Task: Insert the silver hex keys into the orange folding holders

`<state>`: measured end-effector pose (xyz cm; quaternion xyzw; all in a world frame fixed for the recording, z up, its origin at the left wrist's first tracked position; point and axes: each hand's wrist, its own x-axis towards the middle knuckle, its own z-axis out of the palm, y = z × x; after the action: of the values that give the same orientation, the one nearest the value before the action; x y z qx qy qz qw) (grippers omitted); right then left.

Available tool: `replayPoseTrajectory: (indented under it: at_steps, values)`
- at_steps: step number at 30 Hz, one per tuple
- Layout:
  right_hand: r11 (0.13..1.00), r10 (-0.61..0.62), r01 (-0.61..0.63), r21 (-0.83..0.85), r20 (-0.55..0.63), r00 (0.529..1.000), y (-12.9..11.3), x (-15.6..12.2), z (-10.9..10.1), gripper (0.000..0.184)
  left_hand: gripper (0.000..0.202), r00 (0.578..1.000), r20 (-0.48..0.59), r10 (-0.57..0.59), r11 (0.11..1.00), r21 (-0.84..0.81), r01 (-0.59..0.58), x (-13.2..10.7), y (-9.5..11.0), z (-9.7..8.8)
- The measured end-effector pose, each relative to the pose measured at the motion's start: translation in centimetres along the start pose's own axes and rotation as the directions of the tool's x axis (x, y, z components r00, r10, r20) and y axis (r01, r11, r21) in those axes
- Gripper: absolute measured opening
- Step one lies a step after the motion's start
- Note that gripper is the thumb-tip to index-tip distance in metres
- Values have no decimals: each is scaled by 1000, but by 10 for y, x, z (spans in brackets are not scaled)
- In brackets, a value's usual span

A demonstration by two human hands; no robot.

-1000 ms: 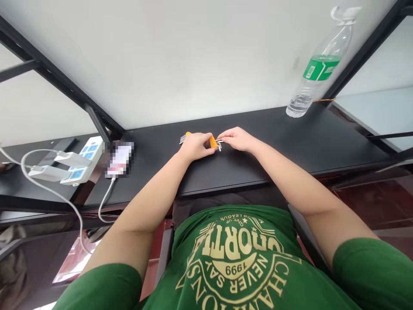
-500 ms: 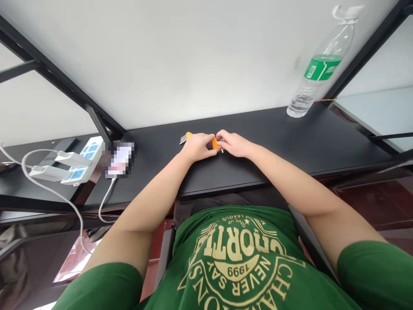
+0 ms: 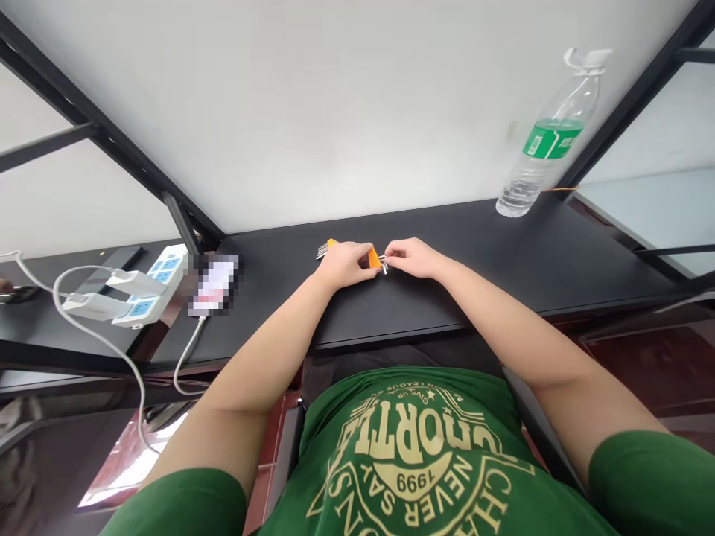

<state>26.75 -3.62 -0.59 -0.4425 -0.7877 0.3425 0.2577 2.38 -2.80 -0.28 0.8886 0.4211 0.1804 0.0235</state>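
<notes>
My left hand (image 3: 349, 264) is closed around an orange hex key holder (image 3: 374, 257) just above the black desk. Several thin silver hex keys (image 3: 322, 251) stick out past its left end, and most of the holder is hidden by my fingers. At the other end, short bent silver ends (image 3: 384, 264) show beside the orange plastic. There the thumb and forefinger of my right hand (image 3: 412, 258) pinch one silver key end, which is small and partly covered.
A water bottle with a green label (image 3: 553, 139) stands at the back right against the wall. To the left lie a blurred phone (image 3: 215, 283) on a white cable and a white power strip (image 3: 153, 286) with plugs. Black frame bars flank the desk (image 3: 447, 223).
My right hand has drawn slightly away from the orange holder, and more of the silver key ends shows between the hands. The whole view has tilted up a little.
</notes>
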Motion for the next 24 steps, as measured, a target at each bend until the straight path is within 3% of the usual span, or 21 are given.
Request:
replayPoseTrajectory:
  at_steps: [5,10,15,19,24]
  values:
    - [999,36,-37,-39,-20,999,-4,-1,0,27,25,1000,8,10,1000,-17,-9,-1,2,-3]
    - [993,79,-85,77,81,994,1,1,-1,28,25,999,-30,28,999,-39,-29,-2,1,-1]
    - [939,115,-162,304,167,979,0,0,-1,24,24,994,-112,20,999,-35,-24,-2,4,-1]
    - [890,66,-149,432,201,977,-1,0,1,23,25,996,-89,16,967,-252,-38,-2,4,-2]
    - [730,24,-188,658,250,968,3,4,6,39,25,996,-84,-37,883,-468,-7,-1,6,-4]
